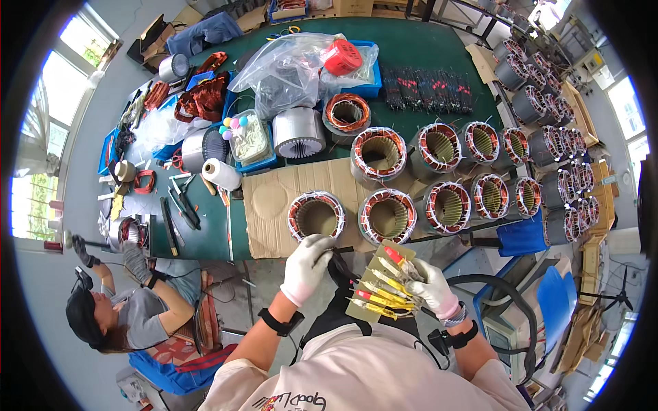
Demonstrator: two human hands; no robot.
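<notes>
At lower centre, I have the right hand bent inward, fingers clamped on one card of yellow-and-red leads; the left hand curls down, its grip unclear to me. Five wound stators stand nearest, four behind.

A cream shirt with dark lettering, from where I'm standing. White gloves cover both hands, with black wrist straps.

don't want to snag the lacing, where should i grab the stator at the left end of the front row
Probably low on the outer wall, below the laced copper windings, coming from the left: the stator stands with its opening up, and a neighbouring stator is on its right.
</notes>
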